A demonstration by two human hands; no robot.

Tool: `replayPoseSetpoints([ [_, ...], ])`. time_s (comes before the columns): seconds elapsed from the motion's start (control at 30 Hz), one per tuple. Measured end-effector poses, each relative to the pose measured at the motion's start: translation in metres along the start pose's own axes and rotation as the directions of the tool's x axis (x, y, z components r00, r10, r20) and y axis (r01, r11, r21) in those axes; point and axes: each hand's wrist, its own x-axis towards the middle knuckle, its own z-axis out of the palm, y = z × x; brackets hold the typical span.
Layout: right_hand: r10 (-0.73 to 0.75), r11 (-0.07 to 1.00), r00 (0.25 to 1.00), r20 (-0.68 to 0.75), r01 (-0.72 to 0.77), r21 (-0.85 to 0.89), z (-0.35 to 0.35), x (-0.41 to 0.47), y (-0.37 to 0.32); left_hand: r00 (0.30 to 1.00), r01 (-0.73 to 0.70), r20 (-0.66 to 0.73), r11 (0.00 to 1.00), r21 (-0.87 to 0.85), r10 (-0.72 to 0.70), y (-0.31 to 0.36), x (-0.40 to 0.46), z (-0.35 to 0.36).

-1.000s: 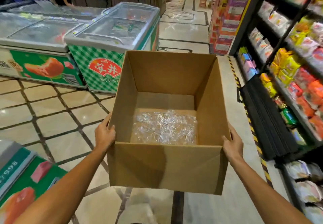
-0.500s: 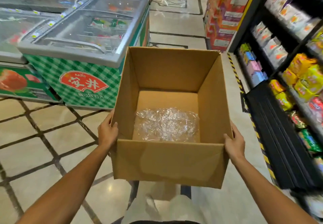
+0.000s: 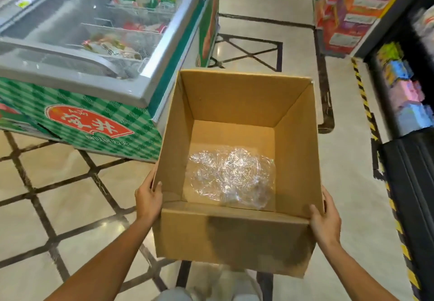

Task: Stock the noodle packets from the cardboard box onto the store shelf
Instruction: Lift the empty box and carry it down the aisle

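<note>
I hold an open brown cardboard box (image 3: 234, 237) in front of me above the floor. My left hand (image 3: 148, 197) grips its left wall near the front corner. My right hand (image 3: 325, 222) grips the right front corner. Inside the box lies only a crumpled sheet of clear plastic wrap (image 3: 232, 176); no noodle packets show in it. The store shelf (image 3: 408, 183) runs along the right edge, with coloured packets (image 3: 406, 94) on a lower level.
A chest freezer (image 3: 94, 117) with a green checked front and sliding glass lid stands close at the left, its corner next to the box. Stacked red and purple cartons (image 3: 347, 7) stand at the back right. Yellow-black tape (image 3: 366, 103) marks the floor along the shelf.
I have walked forward with the box: the freezer has come closer on the left and the shelf has slid further to the right edge. Both hands keep their grip.
</note>
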Motion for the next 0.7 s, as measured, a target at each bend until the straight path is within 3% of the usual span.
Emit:
replayPoseSetpoints([
  [0.27, 0.104, 0.99, 0.995, 0.003, -0.103, -0.094, 0.169, 0.128, 0.081, 0.998, 0.041, 0.04, 0.999, 0.034, -0.043, -0.144, 0.138, 0.111],
  [0.53, 0.149, 0.986, 0.988, -0.026, -0.151, -0.065, 0.314, 0.207, 0.171, 0.998, 0.0, 0.061, 0.996, 0.085, -0.005, -0.28, 0.248, 0.2],
  [0.7, 0.126, 0.992, 0.988, -0.089, -0.123, 0.04, 0.372, 0.25, 0.182, 0.997, 0.07, -0.048, 0.997, 0.044, -0.068, -0.317, 0.305, 0.235],
])
